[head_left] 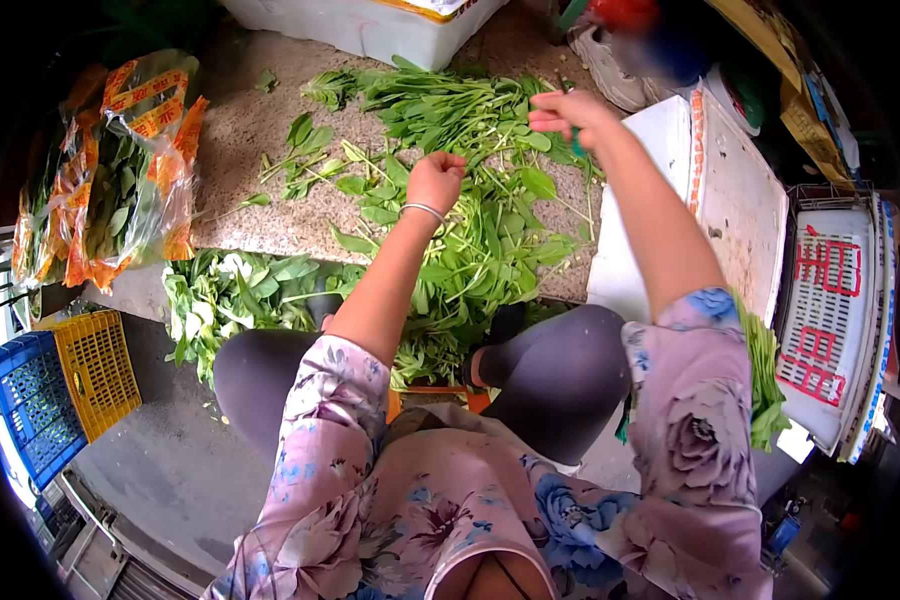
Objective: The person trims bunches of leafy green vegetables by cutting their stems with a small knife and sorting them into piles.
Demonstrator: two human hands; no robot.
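Loose leafy greens (490, 215) spread over a speckled slab (305, 215) in front of me and spill down between my knees. My left hand (437, 183), with a bracelet at its wrist, is closed above the middle of the greens; whatever its curled fingers may hold is hidden. Farther forward and to the right, my right hand (578, 115) has its fingers stretched out and parted over the edge of a bundle of long-stemmed greens (450, 105). A bit of green shows beneath that hand. A few separate sprigs (300, 150) lie left of the bundle.
Bagged greens (135, 165) in orange-printed plastic stand at the left. Below them are yellow (98, 372) and blue (38, 390) crates. A white foam box (370, 28) sits at the back. White foam (735, 190) and a basket (825, 300) with red markings flank my right side.
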